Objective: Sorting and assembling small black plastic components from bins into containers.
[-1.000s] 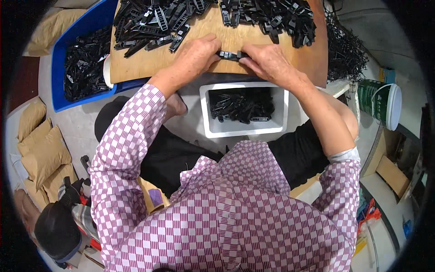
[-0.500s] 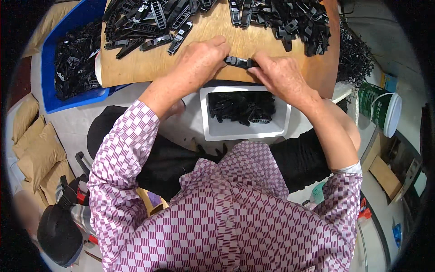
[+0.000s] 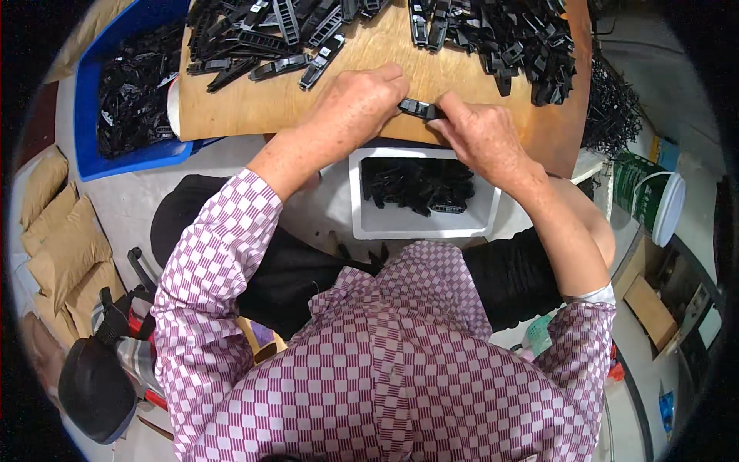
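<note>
As seen from the head view, item one is a black clip (image 3: pixel 418 108), held just above the near edge of the table (image 3: pixel 239 115), between the two hands and slanting slightly down to the right. Left hand (image 3: pixel 358 100): back uppermost, fingers curled, fingertips closed on the clip's left end; their exact placing is partly hidden by the hand itself. Right hand (image 3: pixel 485 135): thumb and forefinger pinching the clip's right end, the other fingers folded. Table: wooden, bearing two piles of black parts. Left pile (image 3: pixel 285 23): long pieces, some ladder-like, lying at mixed angles, the nearest just beyond the left hand. Right pile (image 3: pixel 516 50): similar dark pieces, heaped beyond the right hand, well apart from the left pile at its near side. Box (image 3: pixel 423 234): white, below the table's near edge, between the person's legs, with black pieces (image 3: pixel 416 185) inside. Bin (image 3: pixel 88 127): blue, left of the table, holding many black parts. Tangle (image 3: pixel 612 108): thin black pieces, beside the table's right edge. Bucket (image 3: pixel 639 189): green, white-lidded, tilted, at the right. Sacks (image 3: pixel 69 246): brown, stacked at far left. Shirt (image 3: pixel 377 369): purple and white checks, on the wearer.
</note>
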`<act>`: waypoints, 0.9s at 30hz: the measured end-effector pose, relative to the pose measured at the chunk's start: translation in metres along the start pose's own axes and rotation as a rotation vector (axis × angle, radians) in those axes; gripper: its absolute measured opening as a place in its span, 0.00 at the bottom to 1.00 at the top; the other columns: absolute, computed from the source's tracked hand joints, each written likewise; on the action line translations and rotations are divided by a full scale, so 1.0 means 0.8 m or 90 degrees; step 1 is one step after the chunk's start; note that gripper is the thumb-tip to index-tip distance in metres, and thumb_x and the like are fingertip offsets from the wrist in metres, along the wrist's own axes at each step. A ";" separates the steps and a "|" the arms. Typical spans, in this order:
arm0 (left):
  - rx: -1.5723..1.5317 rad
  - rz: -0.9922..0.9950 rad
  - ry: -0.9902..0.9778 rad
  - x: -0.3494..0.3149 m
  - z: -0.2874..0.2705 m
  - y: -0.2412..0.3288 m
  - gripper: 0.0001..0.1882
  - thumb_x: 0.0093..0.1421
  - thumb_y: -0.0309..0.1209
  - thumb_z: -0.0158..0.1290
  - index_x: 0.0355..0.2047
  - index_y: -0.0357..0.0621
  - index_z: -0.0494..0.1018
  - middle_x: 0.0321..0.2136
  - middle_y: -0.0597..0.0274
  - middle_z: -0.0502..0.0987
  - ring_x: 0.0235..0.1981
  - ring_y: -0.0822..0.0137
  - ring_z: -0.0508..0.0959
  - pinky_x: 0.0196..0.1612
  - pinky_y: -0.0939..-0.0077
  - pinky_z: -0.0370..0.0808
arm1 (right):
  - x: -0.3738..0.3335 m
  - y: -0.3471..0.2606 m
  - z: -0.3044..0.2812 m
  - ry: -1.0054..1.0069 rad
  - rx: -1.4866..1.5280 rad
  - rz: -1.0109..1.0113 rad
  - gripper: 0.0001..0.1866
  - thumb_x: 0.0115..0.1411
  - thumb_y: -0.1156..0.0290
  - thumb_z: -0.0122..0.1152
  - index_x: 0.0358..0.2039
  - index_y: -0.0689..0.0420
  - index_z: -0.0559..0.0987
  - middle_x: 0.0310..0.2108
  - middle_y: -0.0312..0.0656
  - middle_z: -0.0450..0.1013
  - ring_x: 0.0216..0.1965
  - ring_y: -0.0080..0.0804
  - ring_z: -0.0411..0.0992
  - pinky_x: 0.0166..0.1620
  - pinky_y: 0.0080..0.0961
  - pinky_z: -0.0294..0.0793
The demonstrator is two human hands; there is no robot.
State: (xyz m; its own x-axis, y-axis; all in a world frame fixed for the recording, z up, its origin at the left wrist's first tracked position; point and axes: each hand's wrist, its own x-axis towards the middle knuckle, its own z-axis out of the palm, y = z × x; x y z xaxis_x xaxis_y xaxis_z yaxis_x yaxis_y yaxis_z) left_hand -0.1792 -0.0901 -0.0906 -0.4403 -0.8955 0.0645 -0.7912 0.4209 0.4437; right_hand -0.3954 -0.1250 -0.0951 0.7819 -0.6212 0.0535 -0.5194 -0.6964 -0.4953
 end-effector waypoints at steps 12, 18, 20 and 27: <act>0.065 -0.080 0.025 -0.024 -0.021 -0.010 0.06 0.55 0.26 0.55 0.31 0.38 0.71 0.33 0.50 0.75 0.34 0.47 0.79 0.35 0.58 0.77 | 0.009 0.025 -0.009 0.024 0.023 -0.034 0.12 0.61 0.64 0.58 0.33 0.59 0.68 0.24 0.53 0.73 0.29 0.53 0.75 0.30 0.44 0.72; 0.214 -0.249 0.067 -0.043 -0.032 -0.039 0.05 0.60 0.27 0.48 0.37 0.41 0.69 0.33 0.48 0.75 0.34 0.46 0.78 0.37 0.53 0.75 | 0.011 0.061 -0.013 0.140 -0.189 0.176 0.12 0.63 0.63 0.56 0.38 0.57 0.68 0.31 0.51 0.74 0.32 0.52 0.75 0.31 0.43 0.74; 0.213 -0.280 0.046 -0.040 -0.025 -0.042 0.06 0.61 0.26 0.46 0.38 0.41 0.68 0.33 0.48 0.75 0.35 0.46 0.78 0.38 0.53 0.75 | 0.015 0.070 -0.006 0.138 -0.212 0.192 0.12 0.63 0.63 0.55 0.39 0.57 0.68 0.33 0.51 0.74 0.32 0.52 0.75 0.31 0.43 0.75; 0.056 -0.223 0.095 -0.012 -0.018 -0.032 0.10 0.60 0.25 0.46 0.42 0.44 0.69 0.37 0.48 0.75 0.37 0.45 0.77 0.38 0.53 0.74 | 0.002 0.071 -0.007 0.179 -0.147 0.147 0.12 0.60 0.65 0.57 0.41 0.56 0.69 0.38 0.49 0.73 0.38 0.51 0.75 0.37 0.41 0.76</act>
State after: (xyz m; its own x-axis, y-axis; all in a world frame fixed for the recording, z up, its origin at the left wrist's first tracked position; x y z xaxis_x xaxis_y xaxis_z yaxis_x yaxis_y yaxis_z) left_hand -0.1485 -0.0942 -0.0896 -0.0758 -0.9956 0.0544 -0.9187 0.0909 0.3844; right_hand -0.4253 -0.1678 -0.1183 0.5279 -0.8220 0.2136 -0.7585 -0.5694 -0.3169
